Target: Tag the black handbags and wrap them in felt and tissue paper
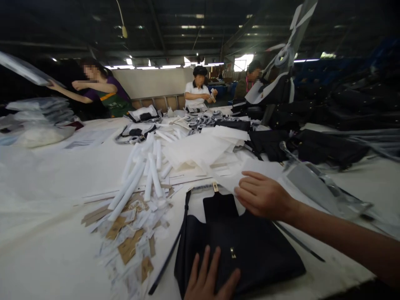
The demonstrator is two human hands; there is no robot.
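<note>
A black handbag lies on the white-covered table right in front of me, its flap turned up and a gold clasp piece at the flap's far end. My left hand rests flat on the bag's lower front with the fingers spread, left of a small gold lock. Above the bag's upper right side, my right hand has its fingers closed at the edge of a thin white paper sheet. A dark strap runs down the bag's left side.
White foam tubes and a heap of paper tags lie left of the bag. Beyond it are stacked white sheets and more black bags. Co-workers are across the table; plastic-wrapped packs are at far left.
</note>
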